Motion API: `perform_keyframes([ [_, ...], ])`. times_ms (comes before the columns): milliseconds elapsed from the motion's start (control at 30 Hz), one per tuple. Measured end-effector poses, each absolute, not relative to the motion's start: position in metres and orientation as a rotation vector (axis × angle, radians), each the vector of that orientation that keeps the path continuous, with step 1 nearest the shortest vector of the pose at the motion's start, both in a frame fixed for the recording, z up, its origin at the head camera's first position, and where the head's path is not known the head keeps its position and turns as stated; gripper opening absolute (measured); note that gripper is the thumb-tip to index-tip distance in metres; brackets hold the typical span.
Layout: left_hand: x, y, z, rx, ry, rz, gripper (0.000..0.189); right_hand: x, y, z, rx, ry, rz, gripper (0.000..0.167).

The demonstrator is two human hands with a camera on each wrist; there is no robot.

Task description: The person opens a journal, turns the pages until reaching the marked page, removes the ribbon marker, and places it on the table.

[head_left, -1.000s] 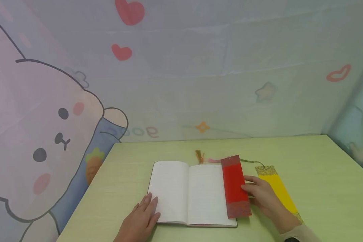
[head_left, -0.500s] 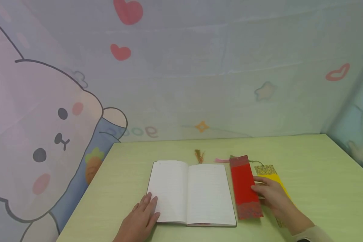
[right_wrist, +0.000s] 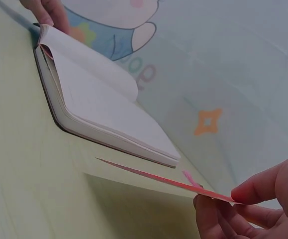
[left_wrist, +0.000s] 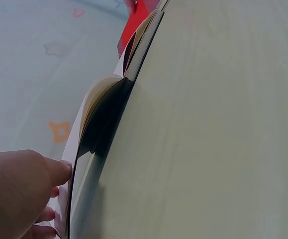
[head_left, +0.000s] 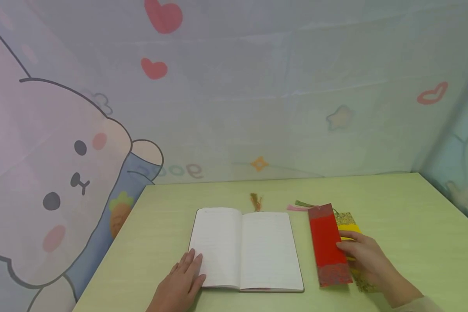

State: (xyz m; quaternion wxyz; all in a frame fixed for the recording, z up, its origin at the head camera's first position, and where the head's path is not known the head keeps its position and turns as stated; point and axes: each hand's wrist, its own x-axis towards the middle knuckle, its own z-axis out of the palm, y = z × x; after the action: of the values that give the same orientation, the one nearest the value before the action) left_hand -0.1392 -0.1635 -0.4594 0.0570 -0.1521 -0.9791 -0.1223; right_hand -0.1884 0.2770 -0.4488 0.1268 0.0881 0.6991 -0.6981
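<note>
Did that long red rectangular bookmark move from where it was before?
Yes, rightward in the head view: the long red rectangular bookmark earlier overlapped the right page of the open white-paged notebook; now it is past the notebook's right edge.

Pale cloth (head_left: 234,117) printed with hearts (head_left: 154,69) and a cartoon animal (head_left: 97,173) hangs behind the light-green table (head_left: 421,225).

Pale beige right sleeve (head_left: 421,304)

One open white-paged notebook (head_left: 271,251); one long red bookmark (head_left: 326,242), one long yellow bookmark (head_left: 347,221); at least three thread tassels (head_left: 295,208); one left hand (head_left: 180,282), one right hand (head_left: 368,256); one green worktop (head_left: 409,216).
</note>
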Motion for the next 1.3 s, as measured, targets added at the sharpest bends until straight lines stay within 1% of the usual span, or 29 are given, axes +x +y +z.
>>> perform_keyframes([
  [433, -0.139, -0.166, -0.464, -0.463, -2.961, -0.356, 0.049, -0.184, 0.303, -0.447, 0.318, 2.127, -1.906, 0.064],
  [733, -0.138, -0.168, -0.464, -0.483, -2.925, -0.340, 0.049, -0.182, 0.311, -0.443, 0.365, 2.261, -1.759, 0.064],
  [1000, -0.137, -0.167, -0.459, -0.499, -2.908, -0.333, 0.048, -0.181, 0.320, -0.442, 0.385, 2.374, -1.647, 0.060],
  [1300, -0.138, -0.167, -0.460, -0.477, -2.955, -0.344, 0.049, -0.180, 0.325, -0.444, 0.311, 2.597, -1.481, 0.055],
])
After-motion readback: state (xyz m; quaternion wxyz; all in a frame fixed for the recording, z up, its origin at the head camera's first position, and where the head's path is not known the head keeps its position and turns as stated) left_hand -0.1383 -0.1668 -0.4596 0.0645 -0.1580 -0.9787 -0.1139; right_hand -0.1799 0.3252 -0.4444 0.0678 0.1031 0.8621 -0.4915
